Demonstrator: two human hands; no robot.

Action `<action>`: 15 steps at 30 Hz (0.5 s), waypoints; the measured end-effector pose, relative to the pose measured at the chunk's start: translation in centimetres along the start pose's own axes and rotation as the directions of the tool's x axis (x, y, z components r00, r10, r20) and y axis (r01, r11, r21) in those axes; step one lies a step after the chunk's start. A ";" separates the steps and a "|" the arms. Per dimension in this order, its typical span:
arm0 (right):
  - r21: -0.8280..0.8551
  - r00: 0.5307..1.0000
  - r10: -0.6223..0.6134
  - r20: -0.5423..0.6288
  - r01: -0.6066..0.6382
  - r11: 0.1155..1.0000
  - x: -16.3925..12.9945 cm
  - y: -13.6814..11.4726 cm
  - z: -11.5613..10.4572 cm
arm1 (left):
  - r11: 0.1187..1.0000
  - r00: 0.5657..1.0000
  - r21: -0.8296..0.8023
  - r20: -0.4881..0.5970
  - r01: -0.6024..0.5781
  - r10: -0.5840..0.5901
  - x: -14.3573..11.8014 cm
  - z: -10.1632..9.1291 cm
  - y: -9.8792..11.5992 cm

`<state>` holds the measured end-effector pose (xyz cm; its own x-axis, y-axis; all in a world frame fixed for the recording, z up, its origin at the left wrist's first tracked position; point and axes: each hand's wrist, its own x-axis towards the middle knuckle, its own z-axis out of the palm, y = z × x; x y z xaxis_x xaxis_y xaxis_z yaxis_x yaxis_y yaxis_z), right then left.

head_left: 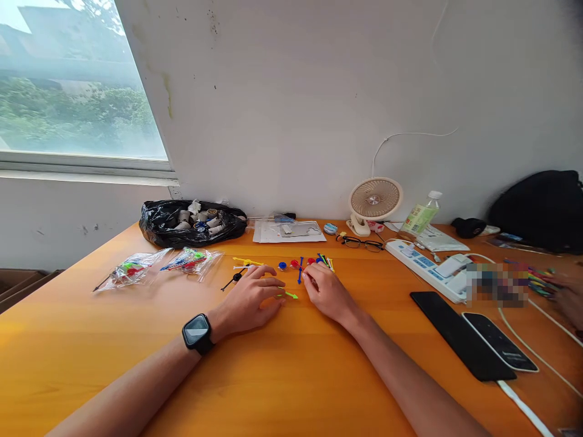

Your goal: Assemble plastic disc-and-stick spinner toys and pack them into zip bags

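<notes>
My left hand (252, 297), with a black watch on the wrist, hovers low over or rests on the orange-brown table (273, 376), fingers apart and slightly bent. A light green plastic arrow (290, 295) sticks out past its fingers, partly hidden. Curled fingers make my right hand (331, 292) closed; what they hold, if anything, is hidden. Just beside its fingertips is a blue arrow (300, 271). A yellow arrow (247, 261) and a black arrow (237, 277) lie beyond my left hand. Between the hands are a blue round piece (282, 266) and a red one (294, 264).
Two clear bags of coloured parts (130, 270) lie left, before a black plastic bag (150, 224). Behind are papers (273, 233), a clip fan (376, 199), glasses (362, 243) and a bottle (421, 215). Right are a power strip (423, 267), two phone-like devices (460, 334) and another person's hand (569, 300).
</notes>
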<state>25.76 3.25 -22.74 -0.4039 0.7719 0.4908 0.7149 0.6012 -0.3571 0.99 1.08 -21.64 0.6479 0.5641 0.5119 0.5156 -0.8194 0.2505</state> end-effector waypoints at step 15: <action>0.265 0.993 0.034 0.113 -0.064 0.962 -1.5 -2.5 -2.4 | 0.988 0.988 -0.010 -0.009 0.154 -0.154 -0.6 0.2 -1.2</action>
<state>25.94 0.17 -20.71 -0.4412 0.8106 0.3850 0.5624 0.5841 -0.5852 0.10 1.80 -22.40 0.5559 0.6824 0.4747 0.6033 -0.7240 0.3344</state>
